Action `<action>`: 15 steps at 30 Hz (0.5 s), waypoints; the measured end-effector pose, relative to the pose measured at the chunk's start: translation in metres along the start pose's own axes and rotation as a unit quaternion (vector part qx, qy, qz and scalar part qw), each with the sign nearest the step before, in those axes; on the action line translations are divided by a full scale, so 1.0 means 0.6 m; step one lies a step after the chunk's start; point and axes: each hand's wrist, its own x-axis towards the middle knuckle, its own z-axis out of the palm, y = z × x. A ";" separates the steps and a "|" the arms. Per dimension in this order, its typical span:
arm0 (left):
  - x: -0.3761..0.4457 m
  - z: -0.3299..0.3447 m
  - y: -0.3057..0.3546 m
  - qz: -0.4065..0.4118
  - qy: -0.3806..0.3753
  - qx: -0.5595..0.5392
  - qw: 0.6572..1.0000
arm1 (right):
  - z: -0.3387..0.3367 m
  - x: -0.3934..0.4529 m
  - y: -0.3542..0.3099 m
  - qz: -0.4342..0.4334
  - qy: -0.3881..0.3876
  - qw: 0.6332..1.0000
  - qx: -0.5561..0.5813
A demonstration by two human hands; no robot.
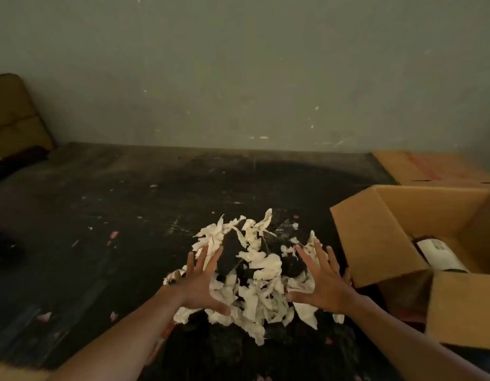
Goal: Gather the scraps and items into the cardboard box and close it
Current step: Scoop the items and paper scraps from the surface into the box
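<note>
While both hands spread flat, a scrap pile sits between them.
Left hand and right hand press its sides; the open cardboard box stands just right.

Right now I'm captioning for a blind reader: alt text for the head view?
Two open hands, left hand and right hand, flank a pile of pale scraps on a dark floor. An open box stands to the right.
</note>
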 end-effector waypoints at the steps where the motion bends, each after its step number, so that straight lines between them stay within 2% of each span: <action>1: 0.010 0.015 -0.006 0.005 0.006 0.015 1.000 | 0.010 0.009 0.009 -0.014 0.006 1.000 -0.026; 8: 0.104 0.079 -0.017 0.014 0.041 0.128 0.991 | 0.081 0.113 0.042 -0.085 -0.026 0.985 -0.149; 15: 0.187 0.090 -0.003 0.012 0.010 0.149 0.989 | 0.122 0.187 0.044 -0.123 -0.053 0.971 -0.196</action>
